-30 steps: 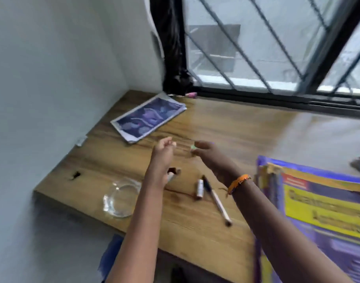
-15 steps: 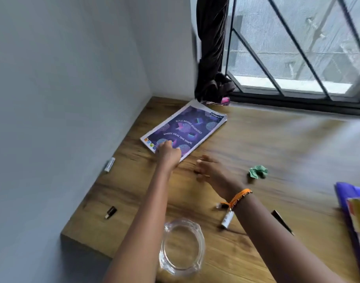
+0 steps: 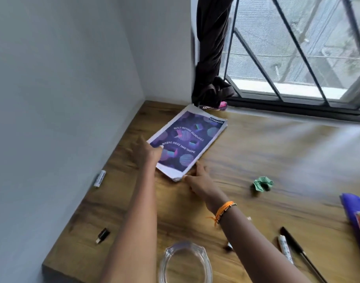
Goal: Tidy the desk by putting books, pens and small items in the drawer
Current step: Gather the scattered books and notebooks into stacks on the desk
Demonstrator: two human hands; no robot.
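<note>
A purple notebook (image 3: 190,139) with white lettering lies at the far left of the wooden desk (image 3: 256,156), near the wall corner. My left hand (image 3: 147,153) grips its near left corner, thumb on the cover. My right hand (image 3: 200,180) touches its near right corner with fingers spread. A black pen (image 3: 297,247) and a small white tube (image 3: 284,249) lie at the near right. A white marker (image 3: 100,178) rests against the left wall. A small black cap-like piece (image 3: 103,235) sits near the front left edge.
A clear glass ashtray (image 3: 186,262) stands at the front edge between my arms. A crumpled green paper (image 3: 262,183) lies mid-desk. A purple and yellow book (image 3: 357,219) shows at the right edge. A dark curtain (image 3: 211,58) hangs by the barred window (image 3: 297,54).
Both hands have reached forward to the purple notebook. The left hand now grips its near left corner and the right hand has come to its near right corner. The view has moved closer.
</note>
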